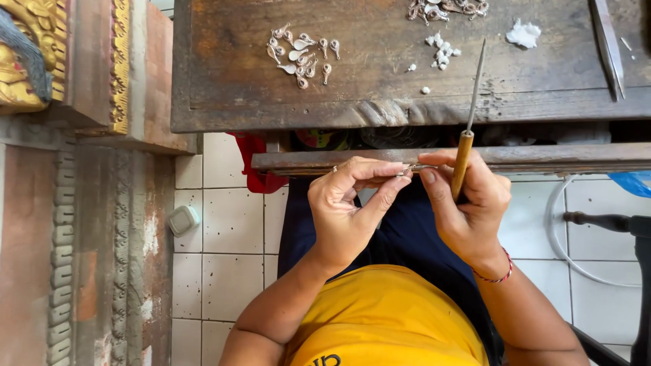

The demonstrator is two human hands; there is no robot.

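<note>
Two hands, left hand [349,203] and right hand [468,200], hide a tiny silver piece [407,169].

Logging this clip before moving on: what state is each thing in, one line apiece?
Left hand: fingertips pinched on a small metal piece.
Right hand: grip closed on the tool, thumb meeting the left fingertips.
Small metal piece: held between both hands, too small to make out.
Wooden-handled tool: held upright, thin shaft pointing away.
Silver pieces: lying loose on the workbench.
Tweezers: lying flat, untouched.
</note>
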